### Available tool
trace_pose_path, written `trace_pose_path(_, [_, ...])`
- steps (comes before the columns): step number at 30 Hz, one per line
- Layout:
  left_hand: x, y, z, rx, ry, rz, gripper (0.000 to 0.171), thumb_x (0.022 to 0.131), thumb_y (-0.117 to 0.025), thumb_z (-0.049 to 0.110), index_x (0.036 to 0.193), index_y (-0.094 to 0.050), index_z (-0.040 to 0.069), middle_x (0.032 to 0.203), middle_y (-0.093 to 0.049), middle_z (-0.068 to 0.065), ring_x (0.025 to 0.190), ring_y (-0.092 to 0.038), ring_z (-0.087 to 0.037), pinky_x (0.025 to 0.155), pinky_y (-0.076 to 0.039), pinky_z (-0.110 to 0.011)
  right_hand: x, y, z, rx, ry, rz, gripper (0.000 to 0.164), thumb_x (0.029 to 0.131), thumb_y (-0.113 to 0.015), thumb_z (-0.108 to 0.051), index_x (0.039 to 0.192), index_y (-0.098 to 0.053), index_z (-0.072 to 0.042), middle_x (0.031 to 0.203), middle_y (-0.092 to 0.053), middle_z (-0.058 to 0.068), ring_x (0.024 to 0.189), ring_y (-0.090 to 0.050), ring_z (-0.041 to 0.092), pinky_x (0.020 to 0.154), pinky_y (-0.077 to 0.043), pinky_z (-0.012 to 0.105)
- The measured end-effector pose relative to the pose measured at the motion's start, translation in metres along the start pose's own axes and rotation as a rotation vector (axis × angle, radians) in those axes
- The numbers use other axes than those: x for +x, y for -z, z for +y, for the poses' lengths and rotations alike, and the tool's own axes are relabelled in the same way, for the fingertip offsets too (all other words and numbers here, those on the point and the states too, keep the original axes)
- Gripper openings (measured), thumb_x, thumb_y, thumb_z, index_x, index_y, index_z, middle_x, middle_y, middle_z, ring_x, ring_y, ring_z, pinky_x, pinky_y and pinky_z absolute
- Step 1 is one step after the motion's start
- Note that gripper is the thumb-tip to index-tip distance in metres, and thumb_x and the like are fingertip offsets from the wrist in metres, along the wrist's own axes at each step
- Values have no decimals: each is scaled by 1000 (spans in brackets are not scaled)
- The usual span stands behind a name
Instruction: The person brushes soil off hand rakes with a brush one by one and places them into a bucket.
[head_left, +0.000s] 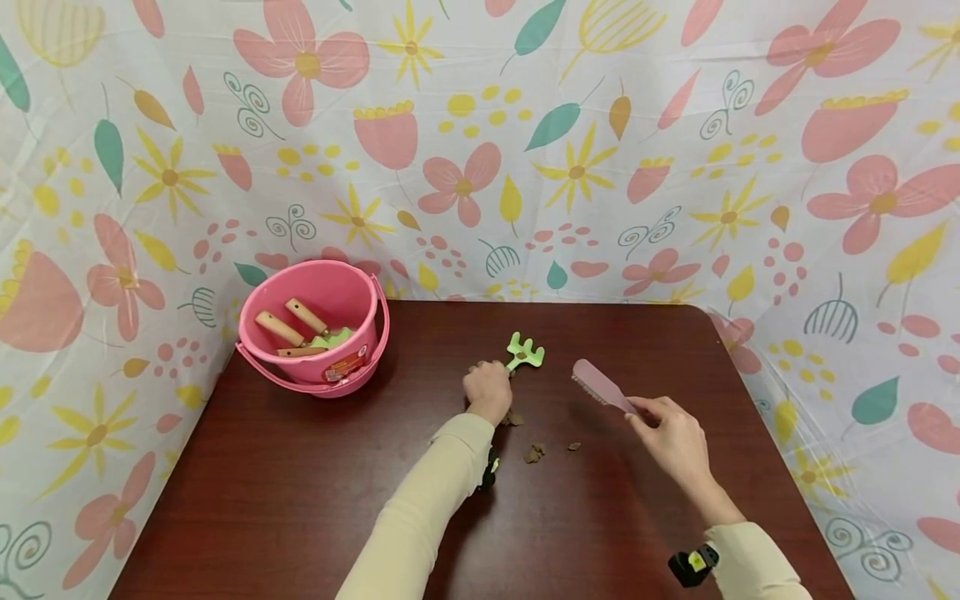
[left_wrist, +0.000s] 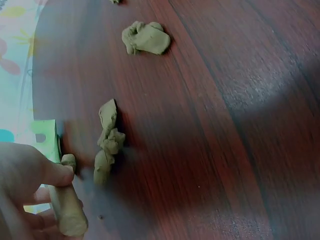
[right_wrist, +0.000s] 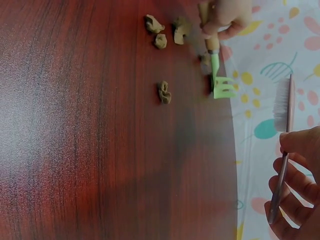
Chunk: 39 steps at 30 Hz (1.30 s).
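Note:
My left hand [head_left: 489,390] grips the wooden handle [left_wrist: 69,212] of a small green toy rake [head_left: 524,352], low over the table. The rake's prongs point away toward the wall. In my right hand [head_left: 671,437] is a pink brush [head_left: 600,385], pinched by its handle with the head raised above the table. Its white bristles [right_wrist: 281,105] show in the right wrist view. Brown clay-like lumps [head_left: 534,453] lie on the table between the hands, and another lump [left_wrist: 146,38] shows in the left wrist view. A small lump [left_wrist: 69,161] lies beside the rake.
A pink bucket [head_left: 258,296] stands at the back left of the dark wooden table [head_left: 315,492], its handle hanging down in front. Several wooden-handled tools [head_left: 279,328] lean inside it. A flower-patterned curtain [head_left: 465,100] rises behind the table and along its sides.

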<state>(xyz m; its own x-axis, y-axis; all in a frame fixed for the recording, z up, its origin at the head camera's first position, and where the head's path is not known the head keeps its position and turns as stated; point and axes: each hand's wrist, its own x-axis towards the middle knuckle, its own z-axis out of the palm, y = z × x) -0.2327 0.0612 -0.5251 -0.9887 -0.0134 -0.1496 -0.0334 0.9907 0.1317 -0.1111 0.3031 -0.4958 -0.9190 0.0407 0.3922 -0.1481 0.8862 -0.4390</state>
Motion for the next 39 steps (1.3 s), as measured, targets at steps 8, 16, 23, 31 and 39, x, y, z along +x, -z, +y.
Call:
trace_pose_path(8, [-1,-6,-16,79,-81,75,27,86,-61,40,98,-64,16,85,-60,-6,75,-57,-20,66,-49,-34,2,-2,-5,11,-1,12,27,75,-74,-15,102,-71,-13,85,-64,5,66,-59,21,53,-41,33])
trace_pose_path(16, [-7,1,-40,54,-152,107,30,79,-69,34,102,-62,16,82,-58,-4,73,-58,-20,61,-49,-32,4,-8,-13,27,-1,10,26,75,-74,-14,100,-71,-15,85,-64,3,67,-58,18,54,-42,34])
trace_pose_path(23, [-15,10,-56,28,-216,184,22,79,-68,29,94,-62,16,77,-57,-2,69,-57,-20,55,-48,-33,5,-11,-22,41,6,1,25,76,-73,-14,102,-71,-14,86,-65,4,68,-60,19,56,-43,35])
trace_pose_path(31, [-29,24,-72,6,-283,277,22,77,-70,28,94,-62,16,78,-58,-3,70,-58,-20,54,-48,-35,7,-16,-37,52,38,10,25,76,-73,-15,100,-71,-15,83,-64,1,67,-59,17,55,-42,33])
trace_pose_path(39, [-43,36,-87,-2,-315,323,21,75,-71,26,92,-63,15,75,-59,-3,71,-59,-21,55,-49,-36,10,-19,-58,60,75,-18,23,75,-74,-18,98,-72,-18,81,-63,-3,65,-56,11,56,-43,32])
